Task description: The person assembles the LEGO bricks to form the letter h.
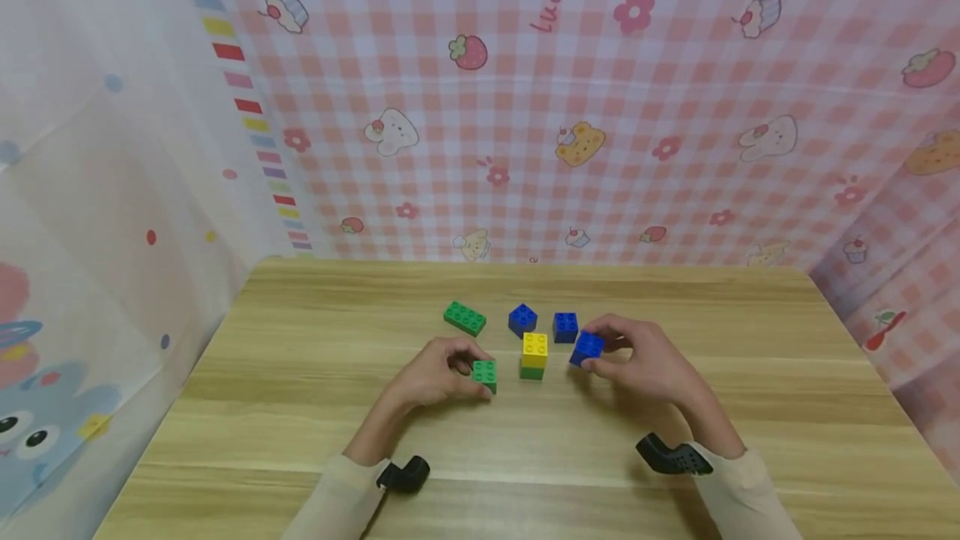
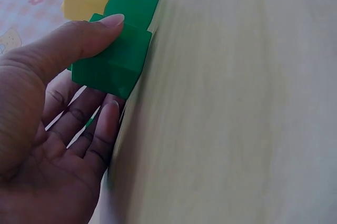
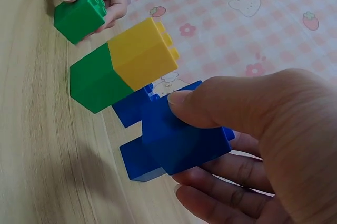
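Note:
My left hand (image 1: 441, 373) pinches a small green block (image 1: 484, 375) between thumb and fingers, left of a two-block stack. That stack has a yellow block (image 1: 535, 345) on top of another green block (image 1: 532, 372). To its right, my right hand (image 1: 637, 355) grips a blue block (image 1: 587, 348) by thumb and fingers. In the right wrist view this held blue block (image 3: 184, 134) looks raised off the table and partly covers two other blue blocks. The left wrist view shows the thumb lying across the held green block (image 2: 113, 60), near the stack.
Behind the stack stand two more blue blocks, one turned cornerwise (image 1: 522, 320) and one square-on (image 1: 566, 327). A longer green block (image 1: 465, 318) lies at the back left. All are on a wooden table (image 1: 315, 340), with a checked curtain (image 1: 465, 107) behind its far edge.

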`<move>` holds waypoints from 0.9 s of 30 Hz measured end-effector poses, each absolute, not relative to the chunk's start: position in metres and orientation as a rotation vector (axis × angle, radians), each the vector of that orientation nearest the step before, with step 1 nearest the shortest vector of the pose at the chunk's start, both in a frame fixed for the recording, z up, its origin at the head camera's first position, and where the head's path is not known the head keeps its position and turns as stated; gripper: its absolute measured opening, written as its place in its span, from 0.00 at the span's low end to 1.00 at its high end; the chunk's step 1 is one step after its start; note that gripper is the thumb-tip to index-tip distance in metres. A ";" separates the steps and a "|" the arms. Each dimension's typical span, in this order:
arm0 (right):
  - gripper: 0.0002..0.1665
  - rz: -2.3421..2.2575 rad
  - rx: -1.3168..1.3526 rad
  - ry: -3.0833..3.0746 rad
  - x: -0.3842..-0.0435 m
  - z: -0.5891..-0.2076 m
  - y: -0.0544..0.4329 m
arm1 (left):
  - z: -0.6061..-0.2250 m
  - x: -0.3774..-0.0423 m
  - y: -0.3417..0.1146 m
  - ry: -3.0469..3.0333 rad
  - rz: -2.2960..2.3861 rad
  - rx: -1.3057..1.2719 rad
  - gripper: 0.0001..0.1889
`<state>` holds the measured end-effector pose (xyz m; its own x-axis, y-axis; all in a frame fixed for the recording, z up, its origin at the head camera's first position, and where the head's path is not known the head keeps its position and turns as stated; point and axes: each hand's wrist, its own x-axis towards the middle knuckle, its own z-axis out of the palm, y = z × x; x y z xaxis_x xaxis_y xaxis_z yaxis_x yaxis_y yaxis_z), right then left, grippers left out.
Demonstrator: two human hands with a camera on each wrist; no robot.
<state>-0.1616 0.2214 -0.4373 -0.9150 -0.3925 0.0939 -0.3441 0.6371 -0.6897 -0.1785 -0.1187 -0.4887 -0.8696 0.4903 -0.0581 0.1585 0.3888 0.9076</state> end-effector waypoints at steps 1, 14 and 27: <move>0.20 -1.154 -0.638 2.782 -0.161 -0.437 0.221 | -0.489 -0.178 -0.118 2.331 1.479 0.575 0.20; 0.21 -1.141 -0.721 2.791 -0.155 -0.426 0.213 | -0.490 -0.171 -0.105 2.328 1.491 0.572 0.19; 0.23 -1.161 -0.824 2.768 -0.151 -0.423 0.205 | -0.488 -0.165 -0.094 2.332 1.437 0.580 0.19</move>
<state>-0.1511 0.2053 -0.4231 -0.8594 -0.4816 0.1719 -0.4601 0.5814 -0.6710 -0.1650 -0.0936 -0.4878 -0.8588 0.5072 -0.0725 0.1631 0.4047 0.8998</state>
